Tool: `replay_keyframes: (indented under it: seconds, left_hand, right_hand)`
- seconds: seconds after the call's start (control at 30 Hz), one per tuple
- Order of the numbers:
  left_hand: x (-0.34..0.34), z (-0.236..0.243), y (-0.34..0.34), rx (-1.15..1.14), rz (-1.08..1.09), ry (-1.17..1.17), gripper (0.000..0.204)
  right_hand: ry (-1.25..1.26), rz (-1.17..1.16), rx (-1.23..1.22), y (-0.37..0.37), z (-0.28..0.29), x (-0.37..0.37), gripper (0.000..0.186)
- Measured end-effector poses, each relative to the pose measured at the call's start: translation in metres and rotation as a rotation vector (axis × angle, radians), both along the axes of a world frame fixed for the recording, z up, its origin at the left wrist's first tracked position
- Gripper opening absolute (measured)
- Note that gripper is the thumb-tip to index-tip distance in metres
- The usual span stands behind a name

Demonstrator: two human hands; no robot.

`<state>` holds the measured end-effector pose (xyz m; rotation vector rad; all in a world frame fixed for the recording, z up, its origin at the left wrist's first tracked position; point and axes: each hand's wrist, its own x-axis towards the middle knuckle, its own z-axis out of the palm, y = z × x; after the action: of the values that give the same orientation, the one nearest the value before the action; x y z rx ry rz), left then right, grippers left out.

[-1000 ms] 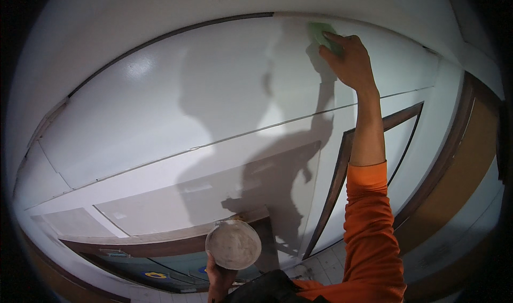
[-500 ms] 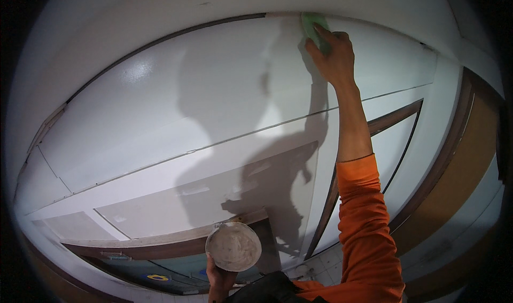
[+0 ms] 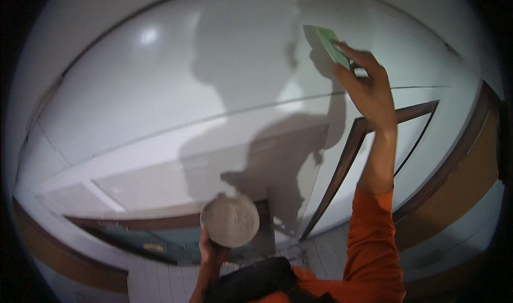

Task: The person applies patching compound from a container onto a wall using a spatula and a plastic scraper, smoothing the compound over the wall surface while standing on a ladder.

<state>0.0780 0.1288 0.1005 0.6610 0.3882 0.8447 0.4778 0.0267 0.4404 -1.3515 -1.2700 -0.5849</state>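
Note:
My right hand (image 3: 368, 84) pinches a flat green putty spreader (image 3: 332, 45), raised in front of the white upper wall panel (image 3: 144, 89). The spreader's blade casts a shadow on the panel just to its left; whether it touches the surface I cannot tell. Low in the view, my left hand (image 3: 214, 250) supports a round bowl (image 3: 231, 220) from its near left side. Pale grey-beige paste with a rough top fills the bowl. Some of the left fingers are hidden beneath the bowl.
Below the panel seam runs a greyish wall section (image 3: 155, 181) above a dark-framed window (image 3: 160, 223). Right of it stands a brown-framed opening (image 3: 342, 169). A brown door frame (image 3: 473, 142) rises at the far right. My shadow covers the middle of the wall.
My right hand has come down and right with the spreader, away from the panel's top edge. The spreader is turned more edge-on. The bowl stays low in my left hand.

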Motion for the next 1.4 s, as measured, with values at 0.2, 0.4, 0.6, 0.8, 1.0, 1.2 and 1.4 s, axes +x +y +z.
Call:
replay_keyframes:
  seconds: [0.2,0.4,0.6,0.8,1.0,1.2,1.4]
  left_hand:
    - [0.009,-0.012,0.000,-0.120,-0.032,0.044,0.083]
    - [-0.013,-0.012,-0.023,-0.181,0.028,0.034,0.082]
    - [-0.024,-0.019,-0.028,-0.125,0.090,0.094,0.083]
    - [-0.036,-0.023,-0.027,-0.081,0.118,0.138,0.083]
    - [-0.037,-0.030,-0.029,-0.066,0.129,0.178,0.079]
    - [-0.034,-0.027,-0.034,-0.121,0.150,0.201,0.068]
    - [-0.037,-0.029,-0.031,-0.148,0.099,0.199,0.068]
  right_hand:
    - [0.599,0.659,-0.711,-0.027,-0.163,-0.053,0.048]
    - [1.023,0.819,-1.025,-0.008,-0.278,-0.094,0.034]
    - [0.721,0.833,-1.226,0.009,-0.272,-0.118,0.028]
    - [0.407,0.755,-1.302,0.028,-0.254,-0.141,0.030]
    - [0.179,0.745,-1.371,0.050,-0.260,-0.158,0.034]
    - [0.233,0.764,-1.481,0.068,-0.260,-0.175,0.033]
    - [0.276,0.825,-1.546,0.079,-0.273,-0.179,0.034]
